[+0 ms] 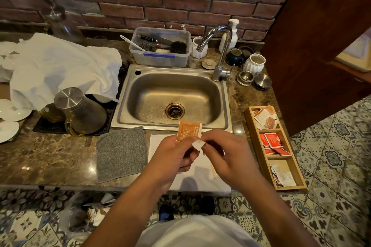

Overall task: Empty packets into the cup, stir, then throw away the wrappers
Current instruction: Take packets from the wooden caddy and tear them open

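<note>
An orange packet (188, 130) is held upright over the counter's front edge, just before the sink. My left hand (172, 153) pinches its lower part. My right hand (224, 153) pinches a small white torn-off corner strip (198, 144) at the packet's lower right. Both hands hover above a white napkin (200, 178), and a thin wooden stirrer (213, 172) peeks out beneath my right hand. The cup is hidden from view. A wooden tray (254, 138) at the right holds several orange, red and pale packets in three compartments.
A steel sink (140, 98) with a tap (220, 50) lies straight ahead. A grey cloth (120, 152) lies left of the napkin. A metal jug (80, 110) lies on a black mat at the left. A bag with crumpled wrappers (96, 212) sits on the floor.
</note>
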Tool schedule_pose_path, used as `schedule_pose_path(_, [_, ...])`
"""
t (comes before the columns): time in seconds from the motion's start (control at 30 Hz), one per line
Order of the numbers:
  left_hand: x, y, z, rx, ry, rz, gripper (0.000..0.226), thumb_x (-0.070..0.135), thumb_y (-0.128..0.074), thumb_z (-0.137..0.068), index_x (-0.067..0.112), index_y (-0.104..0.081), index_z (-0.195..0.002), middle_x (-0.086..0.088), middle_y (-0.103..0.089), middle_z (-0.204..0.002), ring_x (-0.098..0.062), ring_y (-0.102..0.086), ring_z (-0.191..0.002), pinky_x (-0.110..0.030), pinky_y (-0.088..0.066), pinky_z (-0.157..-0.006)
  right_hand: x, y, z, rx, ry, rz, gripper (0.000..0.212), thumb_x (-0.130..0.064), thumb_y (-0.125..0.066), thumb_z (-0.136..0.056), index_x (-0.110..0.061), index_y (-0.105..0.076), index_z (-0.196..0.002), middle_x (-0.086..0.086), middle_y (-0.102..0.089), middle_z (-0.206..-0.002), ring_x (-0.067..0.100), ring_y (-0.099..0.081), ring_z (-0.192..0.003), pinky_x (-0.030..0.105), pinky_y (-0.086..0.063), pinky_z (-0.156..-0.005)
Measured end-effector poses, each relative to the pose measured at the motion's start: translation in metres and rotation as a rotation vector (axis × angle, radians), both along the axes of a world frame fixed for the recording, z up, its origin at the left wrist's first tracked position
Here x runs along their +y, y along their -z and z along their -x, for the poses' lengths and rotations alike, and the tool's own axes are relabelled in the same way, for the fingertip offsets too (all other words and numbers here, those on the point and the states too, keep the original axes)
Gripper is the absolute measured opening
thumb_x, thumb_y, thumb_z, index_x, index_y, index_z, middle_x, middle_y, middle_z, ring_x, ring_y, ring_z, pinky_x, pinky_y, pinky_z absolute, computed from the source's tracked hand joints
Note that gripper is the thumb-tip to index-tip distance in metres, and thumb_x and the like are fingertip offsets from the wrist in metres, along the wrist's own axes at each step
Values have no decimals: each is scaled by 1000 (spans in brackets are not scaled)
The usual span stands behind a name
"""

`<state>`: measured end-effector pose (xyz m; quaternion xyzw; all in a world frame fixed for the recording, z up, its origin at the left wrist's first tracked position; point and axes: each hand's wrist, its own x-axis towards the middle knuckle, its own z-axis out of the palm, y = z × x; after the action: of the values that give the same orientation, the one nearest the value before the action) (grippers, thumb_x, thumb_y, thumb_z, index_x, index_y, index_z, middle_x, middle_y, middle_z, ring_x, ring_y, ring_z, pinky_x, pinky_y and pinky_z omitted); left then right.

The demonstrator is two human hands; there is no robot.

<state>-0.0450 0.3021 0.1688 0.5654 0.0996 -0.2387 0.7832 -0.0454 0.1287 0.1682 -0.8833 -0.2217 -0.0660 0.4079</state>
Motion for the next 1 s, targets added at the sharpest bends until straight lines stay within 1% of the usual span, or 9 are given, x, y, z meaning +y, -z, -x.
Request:
schedule_pose_path(0.07, [-1,3,-1,67,-22,68,30,18,-59,-97,17,-64,-68,-4,-48,-55,-9,-25,-42,-22,-17,-43,2,5,1,-126,29,103,13,-15,-62,-94,-16,-70,-104,-3,-69,-89,12,-60,-77,28,-51,-65])
schedule_pose_path(0.13, [-2,5,-2,156,-39,181,26,14,-60,-95,12,-61,-69,-3,-46,-53,-7,-26,-40,-22,-15,-42,4,11,3,-206,53,155,12,-11,-62,-91,-13,-69,-101,0,-66,-85,16,-57,-75,33,-50,-61])
schedule_pose_path(0.23, [-4,6,-3,283,-19,367,19,13,-62,-91,10,-59,-72,-2,-45,-55,-4,-30,-37,-19,-16,-38,6,21,5,-291,98,119,14,-3,-61,-89,-7,-71,-98,4,-67,-84,20,-59,-75,37,-50,-60])
schedule_pose_path(0.4, [-7,7,-3,374,55,487,20,15,-62,-90,14,-59,-71,2,-46,-54,-2,-32,-35,-16,-17,-36,4,31,9,-336,133,11,17,0,-61,-91,-8,-72,-101,5,-71,-89,18,-62,-79,30,-49,-67])
schedule_pose_path(0.5, [-5,10,-5,387,78,509,20,17,-59,-92,14,-57,-72,5,-45,-55,-1,-31,-35,-16,-16,-35,10,29,10,-144,342,-189,15,-11,-57,-96,-23,-65,-101,-7,-69,-88,10,-61,-79,22,-49,-71])
schedule_pose_path(0.6, [3,15,-5,332,52,480,18,17,-60,-93,13,-57,-75,3,-47,-57,-2,-32,-36,-17,-17,-36,-2,23,-4,253,667,-603,9,-26,-58,-101,-24,-63,-94,-2,-69,-86,16,-66,-79,39,-56,-72])
schedule_pose_path(0.63, [7,16,-4,303,61,475,18,17,-61,-93,12,-58,-76,2,-48,-58,-3,-33,-37,-18,-17,-37,-7,24,-6,307,666,-582,10,-28,-59,-101,-22,-64,-95,-1,-69,-85,17,-66,-79,42,-57,-72])
schedule_pose_path(0.73, [11,15,-5,229,137,481,19,18,-59,-95,12,-57,-77,1,-47,-58,-4,-33,-39,-19,-18,-38,-9,28,-1,376,503,-451,12,-25,-63,-98,-17,-68,-91,0,-70,-77,12,-63,-68,33,-53,-65])
schedule_pose_path(1.0, [6,24,-6,254,106,672,35,37,-49,-100,14,-49,-73,1,-42,-55,-8,-30,-40,-21,-19,-39,-25,64,-9,591,537,-562,27,-26,-63,-99,-4,-69,-85,4,-67,-67,17,-55,-61,36,-44,-61])
